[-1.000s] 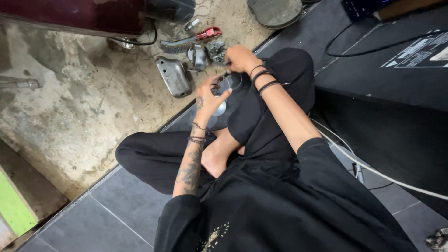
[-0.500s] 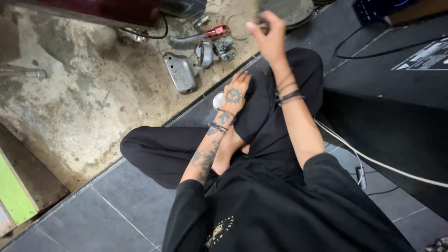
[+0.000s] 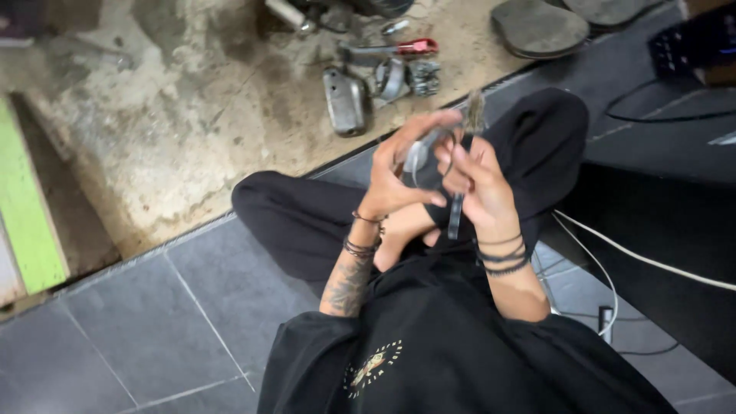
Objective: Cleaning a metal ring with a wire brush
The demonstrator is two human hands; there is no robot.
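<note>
- The person sits cross-legged on the floor (image 3: 153, 337) of dark grey tiles, both hands raised together over the lap in front of the black trousers.
- The left hand (image 3: 399, 172) has its grip clamped on a small rounded silvery part (image 3: 418, 153), fingers curled over its top and thumb under it.
- The right hand (image 3: 479, 184) has its grip closed around a thin dark brush (image 3: 460, 176); the bristled end sticks up above the fingers and the handle runs down past the palm.
- The brush sits just beside the silvery part, the two hands touching; whether the bristles touch the part cannot be told, as the picture is blurred.
- Dark bands circle both wrists, and the left forearm carries a tattoo.
- Beyond the tile edge lies a rough concrete patch (image 3: 192, 130) with a grey metal cover (image 3: 345, 100), more metal parts (image 3: 406, 77) and a red-handled tool (image 3: 395, 50) near its far edge.
- A white cable (image 3: 636, 257) runs across the floor at the person's right; a green board (image 3: 27, 207) lies at the left edge.
</note>
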